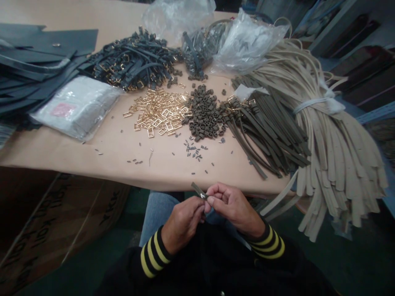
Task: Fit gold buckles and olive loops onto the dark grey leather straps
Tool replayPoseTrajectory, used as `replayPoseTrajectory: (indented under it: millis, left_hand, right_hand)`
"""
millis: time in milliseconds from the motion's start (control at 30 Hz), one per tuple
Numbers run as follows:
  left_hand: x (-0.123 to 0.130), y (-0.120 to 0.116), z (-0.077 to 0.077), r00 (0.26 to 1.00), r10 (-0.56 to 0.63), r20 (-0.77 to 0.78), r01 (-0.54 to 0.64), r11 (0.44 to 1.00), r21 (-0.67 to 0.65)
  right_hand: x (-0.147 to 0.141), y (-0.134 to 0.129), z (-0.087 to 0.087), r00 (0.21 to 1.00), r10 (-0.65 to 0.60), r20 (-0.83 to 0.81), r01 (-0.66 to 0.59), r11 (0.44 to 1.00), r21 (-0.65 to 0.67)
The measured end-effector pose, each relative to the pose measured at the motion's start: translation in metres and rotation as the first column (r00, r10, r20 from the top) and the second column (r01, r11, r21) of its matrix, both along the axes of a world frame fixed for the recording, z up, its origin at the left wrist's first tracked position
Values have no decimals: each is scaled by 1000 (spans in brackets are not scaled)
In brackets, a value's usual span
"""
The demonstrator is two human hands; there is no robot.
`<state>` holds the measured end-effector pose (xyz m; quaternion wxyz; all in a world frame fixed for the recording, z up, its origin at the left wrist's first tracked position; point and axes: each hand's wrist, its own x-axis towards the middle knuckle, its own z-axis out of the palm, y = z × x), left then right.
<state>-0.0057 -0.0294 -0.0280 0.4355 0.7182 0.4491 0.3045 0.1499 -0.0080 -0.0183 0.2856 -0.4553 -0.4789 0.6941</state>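
My left hand (183, 224) and my right hand (231, 205) meet just below the table edge, and their fingertips pinch a short olive strap end (196, 189) with a small pale metal piece at its tip (203, 196). Nearest my hands, small dark metal tubes (194, 150) lie scattered on the tan paper. Beyond them are a heap of gold buckles (157, 111), a pile of olive strap loops (203, 113) and a spread of olive straps (268, 131), some with buckles.
Tan paper covers the table (92, 154). A bundle of beige straps (339, 144) hangs over its right edge. Black buckled straps (132, 61), black leather pieces (37, 70), plastic bags (247, 43) and a plastic-wrapped packet (77, 107) lie farther back. A cardboard box (46, 218) stands at lower left.
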Motion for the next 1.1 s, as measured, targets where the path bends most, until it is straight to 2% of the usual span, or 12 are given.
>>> replayPoseTrajectory:
  millis: [67,200,333,467,567,633,733,833,900,967,1033,1100]
  left_hand:
    - [-1,-2,3,998,54,28,-53,998,-42]
    - [-2,3,10,989,126,-78,-135,983,-126]
    - [-7,8,12,995,-15,-96,-10,966,-258]
    - [-16,10,13,980,-194,31,189,881,-433]
    - [-18,12,16,969,-232,88,243,825,-510]
    - [-16,13,18,977,-203,65,207,830,-518]
    - [-10,13,13,995,-92,-46,65,909,-411]
    - [-9,11,-2,979,89,-184,-140,949,-282]
    - [-13,9,-13,951,173,-257,-239,938,-253]
    - [-19,5,-20,957,155,-247,-229,923,-311]
    - [-24,3,-20,984,137,-116,-175,874,-453]
    - [-25,2,-14,968,241,75,-147,778,-611]
  right_hand:
    - [0,2,1,996,-5,91,-1,998,63]
    - [-4,1,4,972,2,235,-44,984,174]
    - [-5,-1,11,944,76,321,-163,953,256]
    - [-1,0,19,894,184,409,-329,890,317]
    - [0,2,20,861,221,459,-389,867,312]
    - [-2,1,18,847,197,493,-391,860,327]
    - [-6,-4,19,828,97,553,-363,844,396]
    - [-8,-10,27,882,98,462,-286,889,358]
    - [-7,-11,32,928,92,362,-205,935,288]
    - [-4,-11,34,934,32,355,-144,944,296]
    - [-2,-11,29,902,-33,431,-160,901,403]
    - [-2,-11,22,854,-52,517,-271,805,527]
